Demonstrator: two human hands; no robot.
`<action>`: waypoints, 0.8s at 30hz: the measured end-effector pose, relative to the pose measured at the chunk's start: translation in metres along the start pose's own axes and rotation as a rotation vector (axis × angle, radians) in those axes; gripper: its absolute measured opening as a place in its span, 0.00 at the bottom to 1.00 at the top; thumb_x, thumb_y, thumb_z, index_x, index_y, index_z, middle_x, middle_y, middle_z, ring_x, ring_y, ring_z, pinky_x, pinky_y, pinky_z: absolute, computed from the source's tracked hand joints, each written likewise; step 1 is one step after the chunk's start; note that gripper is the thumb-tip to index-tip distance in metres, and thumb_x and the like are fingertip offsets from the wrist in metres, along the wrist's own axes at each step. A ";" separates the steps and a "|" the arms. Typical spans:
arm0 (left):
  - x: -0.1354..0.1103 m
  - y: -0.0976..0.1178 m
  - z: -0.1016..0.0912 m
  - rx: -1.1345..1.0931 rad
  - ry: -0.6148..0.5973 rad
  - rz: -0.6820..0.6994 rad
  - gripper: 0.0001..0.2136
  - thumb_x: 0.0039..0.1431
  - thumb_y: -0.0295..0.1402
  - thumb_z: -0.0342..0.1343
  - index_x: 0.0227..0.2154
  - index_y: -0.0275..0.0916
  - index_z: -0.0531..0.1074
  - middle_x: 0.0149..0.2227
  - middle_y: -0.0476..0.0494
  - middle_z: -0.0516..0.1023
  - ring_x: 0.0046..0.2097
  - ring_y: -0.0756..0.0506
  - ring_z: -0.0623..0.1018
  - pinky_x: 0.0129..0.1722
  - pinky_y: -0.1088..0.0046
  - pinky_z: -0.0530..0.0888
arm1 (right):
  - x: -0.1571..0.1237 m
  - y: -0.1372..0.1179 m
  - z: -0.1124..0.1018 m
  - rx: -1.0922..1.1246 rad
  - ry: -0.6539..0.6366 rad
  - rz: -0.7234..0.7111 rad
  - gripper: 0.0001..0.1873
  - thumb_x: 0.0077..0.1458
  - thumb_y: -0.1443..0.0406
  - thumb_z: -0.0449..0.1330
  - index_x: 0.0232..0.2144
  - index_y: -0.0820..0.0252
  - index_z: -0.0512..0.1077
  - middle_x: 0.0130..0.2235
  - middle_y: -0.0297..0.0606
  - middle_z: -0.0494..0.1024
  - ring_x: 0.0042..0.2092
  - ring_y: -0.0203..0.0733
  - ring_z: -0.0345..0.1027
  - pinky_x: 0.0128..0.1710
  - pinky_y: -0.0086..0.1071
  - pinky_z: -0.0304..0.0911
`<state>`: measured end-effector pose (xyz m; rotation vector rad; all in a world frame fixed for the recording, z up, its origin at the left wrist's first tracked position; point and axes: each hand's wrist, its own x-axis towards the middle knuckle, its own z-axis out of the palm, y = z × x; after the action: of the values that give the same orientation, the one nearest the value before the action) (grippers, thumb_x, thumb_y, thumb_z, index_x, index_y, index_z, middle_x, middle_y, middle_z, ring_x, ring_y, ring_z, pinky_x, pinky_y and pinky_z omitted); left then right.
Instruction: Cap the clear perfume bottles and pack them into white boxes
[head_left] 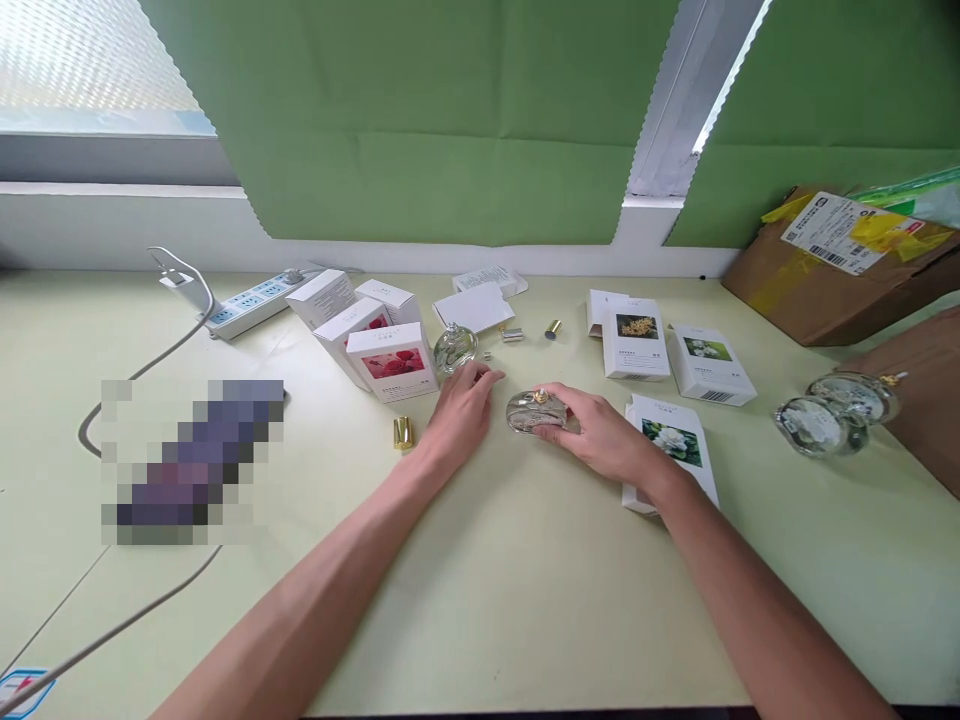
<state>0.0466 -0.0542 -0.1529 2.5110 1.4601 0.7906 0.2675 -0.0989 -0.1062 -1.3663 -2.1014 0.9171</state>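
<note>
My right hand point(598, 428) grips a clear glass perfume bottle point(534, 412) with a gold neck, thumb and fingers on its right side. Just left of it, my left hand point(463, 405) is low over the table, thumb apart from the bent fingers, with nothing visible in it. Beyond those fingertips is a second glass bottle point(454, 347), partly behind the hand. A tiny silvery piece point(487, 356) lies near them. One gold cap point(403, 433) stands left of my left wrist; two more caps, a silvery cap point(511, 335) and a gold cap point(553, 329), lie farther back.
White boxes with rose pictures point(393, 362) stand at left, a flattened carton point(474, 306) behind. Flower-picture boxes point(636, 340) are at right, one box point(671, 445) under my right forearm. More glass bottles point(821, 420), cardboard boxes point(840, 265), a power strip point(259, 300) and cable surround them.
</note>
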 end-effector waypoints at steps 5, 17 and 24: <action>-0.001 -0.001 -0.003 0.015 -0.007 -0.082 0.12 0.67 0.28 0.45 0.44 0.37 0.75 0.45 0.39 0.72 0.51 0.39 0.70 0.53 0.61 0.69 | -0.001 -0.002 0.001 -0.012 -0.002 -0.002 0.17 0.62 0.60 0.58 0.53 0.50 0.67 0.49 0.35 0.78 0.46 0.43 0.71 0.43 0.34 0.63; 0.002 0.020 -0.026 -0.390 -0.042 -0.243 0.14 0.70 0.41 0.45 0.36 0.38 0.71 0.33 0.46 0.71 0.36 0.48 0.70 0.38 0.71 0.67 | -0.002 -0.003 0.002 0.011 -0.023 -0.006 0.16 0.61 0.60 0.59 0.52 0.49 0.68 0.49 0.34 0.77 0.46 0.42 0.70 0.43 0.33 0.62; 0.002 0.027 -0.036 -0.924 -0.056 -0.354 0.15 0.63 0.46 0.57 0.42 0.40 0.71 0.37 0.46 0.75 0.37 0.49 0.72 0.36 0.74 0.68 | -0.002 -0.003 0.002 0.026 -0.034 0.002 0.17 0.62 0.59 0.59 0.52 0.50 0.68 0.50 0.36 0.76 0.45 0.43 0.70 0.43 0.35 0.62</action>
<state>0.0501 -0.0717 -0.1122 1.5298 1.0939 1.0019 0.2649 -0.1026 -0.1055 -1.3498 -2.1060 0.9711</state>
